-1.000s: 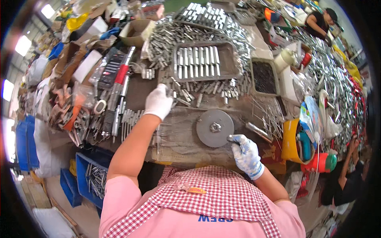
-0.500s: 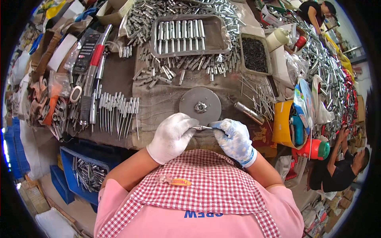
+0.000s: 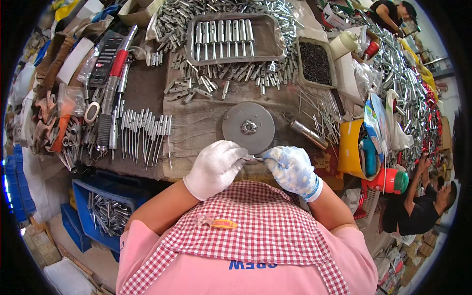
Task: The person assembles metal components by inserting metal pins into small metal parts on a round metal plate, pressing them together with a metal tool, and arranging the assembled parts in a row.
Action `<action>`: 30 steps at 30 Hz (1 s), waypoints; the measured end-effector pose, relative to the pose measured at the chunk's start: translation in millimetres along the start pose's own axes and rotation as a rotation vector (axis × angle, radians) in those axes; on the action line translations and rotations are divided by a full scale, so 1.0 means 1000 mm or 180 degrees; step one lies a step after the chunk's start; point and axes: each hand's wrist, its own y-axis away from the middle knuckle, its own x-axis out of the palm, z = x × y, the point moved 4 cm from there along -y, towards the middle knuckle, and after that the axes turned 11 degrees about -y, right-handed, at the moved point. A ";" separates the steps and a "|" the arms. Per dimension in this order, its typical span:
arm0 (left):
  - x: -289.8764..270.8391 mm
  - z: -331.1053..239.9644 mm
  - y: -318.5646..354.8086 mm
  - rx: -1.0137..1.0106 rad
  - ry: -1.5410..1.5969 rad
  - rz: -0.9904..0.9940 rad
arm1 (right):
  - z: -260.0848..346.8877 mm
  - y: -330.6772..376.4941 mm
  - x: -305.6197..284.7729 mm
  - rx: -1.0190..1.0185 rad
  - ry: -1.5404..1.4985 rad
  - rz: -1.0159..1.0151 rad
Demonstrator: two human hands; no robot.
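Between my two hands, near the front edge of the bench, is a small slim metal part (image 3: 253,158); the fingers hide most of it. My left hand (image 3: 216,168), in a white knit glove, pinches its left end. In a blue and white patterned glove, my right hand (image 3: 292,169) is closed on its other end. Just beyond my fingertips lies a round grey disc (image 3: 249,128) with small metal pieces clustered at its centre. A thick metal cylinder (image 3: 309,134) rests to the right of the disc, near thin loose rods (image 3: 317,115).
A tray (image 3: 237,60) of metal shafts sits at the back amid piled parts. Beside it is a bin of dark small pins (image 3: 316,66). Rodded parts (image 3: 145,132) line the left. Blue crates (image 3: 101,216) stand low left. Two people work at the right.
Both hands stay together at nearly the same spot, still gripping the metal part. The part has tilted slightly, and the view has shifted a little.
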 end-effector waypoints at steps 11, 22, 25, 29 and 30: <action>0.019 0.021 0.005 -0.0184 -0.0122 -0.0235 | -0.024 -0.028 -0.014 0.0323 -0.0082 0.0133; 0.025 0.024 0.007 -0.0325 -0.0057 -0.0487 | -0.107 -0.091 -0.025 0.1766 0.2425 0.0480; 0.023 0.023 0.007 -0.0357 -0.0159 -0.0531 | -0.107 -0.090 -0.026 0.1592 0.2261 0.0460; 0.025 0.029 0.011 -0.0316 -0.0531 -0.0697 | -0.081 -0.078 -0.039 0.1022 0.1428 -0.0477; 0.025 0.028 0.010 -0.0236 -0.0660 -0.0749 | -0.075 -0.067 -0.044 0.0679 0.1159 -0.0787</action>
